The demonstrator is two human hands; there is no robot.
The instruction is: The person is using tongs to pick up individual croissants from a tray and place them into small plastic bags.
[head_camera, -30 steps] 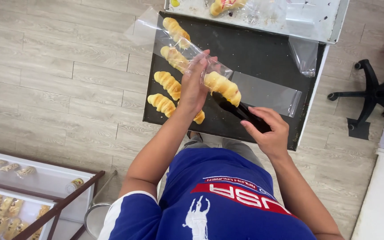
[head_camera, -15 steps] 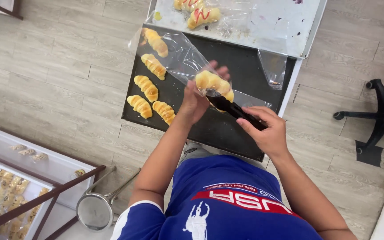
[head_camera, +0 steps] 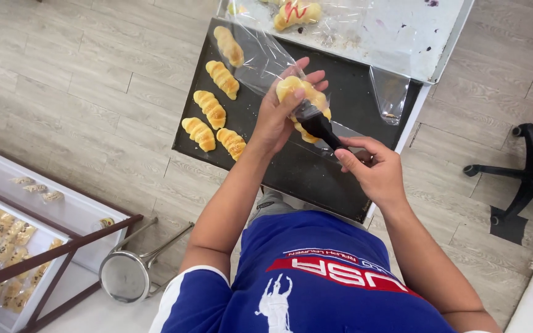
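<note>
My left hand (head_camera: 282, 111) holds a clear plastic bag (head_camera: 265, 58) open over a dark baking tray (head_camera: 365, 92), its fingers around a golden bread roll (head_camera: 294, 89) at the bag's mouth. My right hand (head_camera: 374, 172) grips black tongs (head_camera: 322, 128) that pinch that roll. Several more golden rolls (head_camera: 211, 110) lie in a loose line on the left part of the dark tray.
A white tray (head_camera: 414, 37) with a glazed pastry (head_camera: 296, 12) overlaps the dark tray's far end. A round metal stool (head_camera: 128, 274) stands at the lower left beside a display case of pastries (head_camera: 1, 240). An office chair base (head_camera: 519, 172) is at the right on the wood floor.
The roll in the tongs has gone further into the bag's mouth, and my left hand has closed around it. The view has shifted slightly.
</note>
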